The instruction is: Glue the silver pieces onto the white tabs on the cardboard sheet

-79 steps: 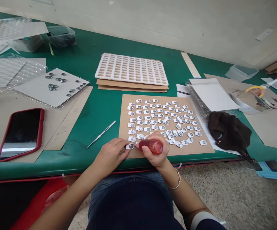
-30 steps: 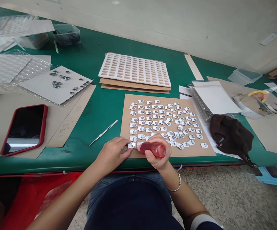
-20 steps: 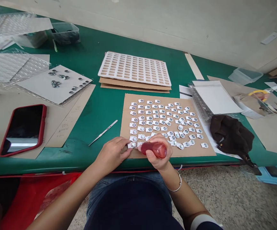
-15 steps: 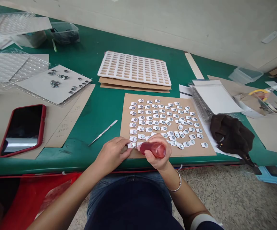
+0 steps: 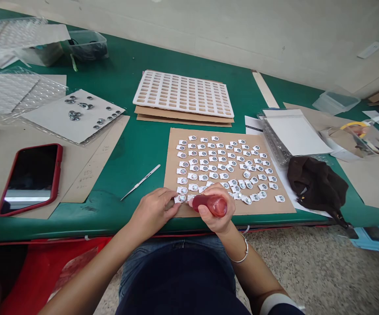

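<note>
In the head view my right hand (image 5: 220, 218) is wrapped around a red, rounded bottle (image 5: 209, 204), its narrow end pointing left and down at the cardboard. Beside it, my left hand (image 5: 154, 210) rests at the front left edge of the cardboard sheet (image 5: 274, 205). Its thumb and forefinger are closed at a small white tab with a round silvery piece (image 5: 182, 198). Several more such tabs (image 5: 213, 168) lie in loose rows across the sheet. Where the bottle's tip meets the pieces is partly hidden by my right hand.
Tweezers (image 5: 140, 182) lie left of the sheet, and a red-cased phone (image 5: 32, 179) farther left. Behind stands a white tray with many slots (image 5: 184, 94). To the right are a dark cloth pouch (image 5: 317, 183) and white card on clear plastic (image 5: 296, 131).
The picture has shifted very slightly. Both hands and the bottle hold almost the same place.
</note>
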`<move>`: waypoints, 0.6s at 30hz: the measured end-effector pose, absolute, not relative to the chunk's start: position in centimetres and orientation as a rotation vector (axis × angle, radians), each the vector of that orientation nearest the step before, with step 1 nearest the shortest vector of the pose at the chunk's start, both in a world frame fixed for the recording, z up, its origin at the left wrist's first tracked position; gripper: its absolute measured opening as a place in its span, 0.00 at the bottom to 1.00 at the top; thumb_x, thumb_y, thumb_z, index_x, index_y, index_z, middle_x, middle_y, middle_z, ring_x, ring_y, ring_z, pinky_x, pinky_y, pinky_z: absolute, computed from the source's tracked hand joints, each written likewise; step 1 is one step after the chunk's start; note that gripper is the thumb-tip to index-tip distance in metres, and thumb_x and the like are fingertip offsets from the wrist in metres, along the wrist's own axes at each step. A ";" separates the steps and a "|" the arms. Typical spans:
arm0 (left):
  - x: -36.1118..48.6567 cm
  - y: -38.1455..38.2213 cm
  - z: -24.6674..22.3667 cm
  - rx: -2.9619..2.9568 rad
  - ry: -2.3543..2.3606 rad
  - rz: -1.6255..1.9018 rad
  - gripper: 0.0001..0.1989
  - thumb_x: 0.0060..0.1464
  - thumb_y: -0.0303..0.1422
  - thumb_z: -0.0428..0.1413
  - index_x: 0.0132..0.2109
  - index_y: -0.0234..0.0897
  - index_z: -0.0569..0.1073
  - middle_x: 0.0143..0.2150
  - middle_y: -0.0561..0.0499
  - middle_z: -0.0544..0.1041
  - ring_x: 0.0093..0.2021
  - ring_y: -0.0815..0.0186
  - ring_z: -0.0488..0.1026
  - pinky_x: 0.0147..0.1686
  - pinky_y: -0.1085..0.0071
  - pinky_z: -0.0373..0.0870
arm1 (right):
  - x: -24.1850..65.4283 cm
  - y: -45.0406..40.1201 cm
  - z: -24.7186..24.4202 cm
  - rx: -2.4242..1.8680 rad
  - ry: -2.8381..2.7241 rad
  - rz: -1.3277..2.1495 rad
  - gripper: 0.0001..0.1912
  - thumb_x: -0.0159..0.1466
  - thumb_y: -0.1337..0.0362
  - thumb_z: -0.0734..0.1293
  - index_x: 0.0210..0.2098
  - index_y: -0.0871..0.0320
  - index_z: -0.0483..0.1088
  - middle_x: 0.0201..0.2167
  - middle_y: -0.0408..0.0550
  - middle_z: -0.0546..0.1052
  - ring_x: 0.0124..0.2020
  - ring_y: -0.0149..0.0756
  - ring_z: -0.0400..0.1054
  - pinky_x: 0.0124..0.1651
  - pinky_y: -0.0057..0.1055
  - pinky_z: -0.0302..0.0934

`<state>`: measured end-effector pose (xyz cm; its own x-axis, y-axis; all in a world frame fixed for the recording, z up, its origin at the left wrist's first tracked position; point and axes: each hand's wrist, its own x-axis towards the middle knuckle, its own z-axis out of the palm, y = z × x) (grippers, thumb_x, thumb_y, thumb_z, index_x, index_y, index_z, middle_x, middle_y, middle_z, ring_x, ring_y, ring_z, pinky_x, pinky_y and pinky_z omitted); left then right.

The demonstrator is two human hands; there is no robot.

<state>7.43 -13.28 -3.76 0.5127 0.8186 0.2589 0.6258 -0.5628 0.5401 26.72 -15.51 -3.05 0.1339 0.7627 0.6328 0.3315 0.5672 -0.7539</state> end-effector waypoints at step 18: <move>7.4 -13.2 -3.9 2.418 1.181 0.726 0.07 0.55 0.31 0.54 0.41 0.35 0.71 0.36 0.47 0.77 0.37 0.62 0.74 0.35 0.69 0.70 | 26.7 -15.5 -2.8 -1.010 -1.466 0.354 0.14 0.51 0.62 0.69 0.37 0.56 0.66 0.25 0.45 0.70 0.27 0.37 0.66 0.28 0.37 0.64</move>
